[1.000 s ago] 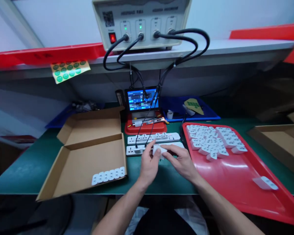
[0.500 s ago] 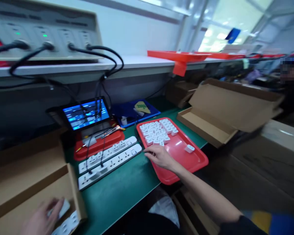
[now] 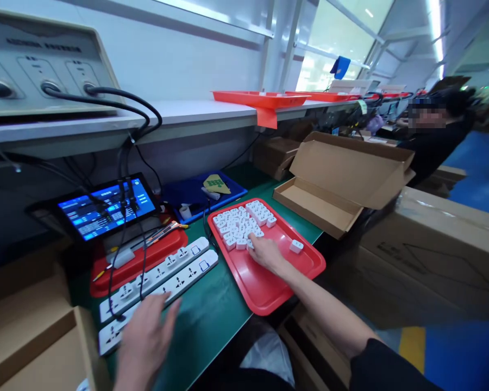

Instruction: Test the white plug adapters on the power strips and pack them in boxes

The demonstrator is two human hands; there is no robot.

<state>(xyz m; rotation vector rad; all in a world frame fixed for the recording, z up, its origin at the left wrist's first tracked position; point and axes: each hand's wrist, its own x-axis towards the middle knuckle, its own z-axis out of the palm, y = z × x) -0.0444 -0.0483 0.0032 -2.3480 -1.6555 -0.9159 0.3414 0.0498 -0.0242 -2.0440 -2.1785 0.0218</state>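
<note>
My right hand (image 3: pixel 265 254) is over the red tray (image 3: pixel 264 293), fingers closed on a white socket adapter (image 3: pixel 250 244) at the near edge of a cluster of similar adapters (image 3: pixel 234 221). One adapter (image 3: pixel 296 246) lies apart on the tray's right side. My left hand (image 3: pixel 144 334), slightly blurred, is above the front white power strip (image 3: pixel 192 273) with thumb and fingers apart and nothing seen in it. It hides part of that strip. Behind lies a second power strip (image 3: pixel 160 272). Thin black leads run down to the strips.
An open cardboard box (image 3: pixel 81 347) stands at the left front, another (image 3: pixel 318 203) at the back right. A lit screen (image 3: pixel 106 209) stands behind a red tray with tools (image 3: pixel 101 282). Cables hang from a shelf (image 3: pixel 179 117). A person (image 3: pixel 436 130) sits far right.
My left hand has left the cardboard box and the white piece there, moving right over the power strips. My right hand has moved from the tray's left edge onto the adapters. The view has turned right.
</note>
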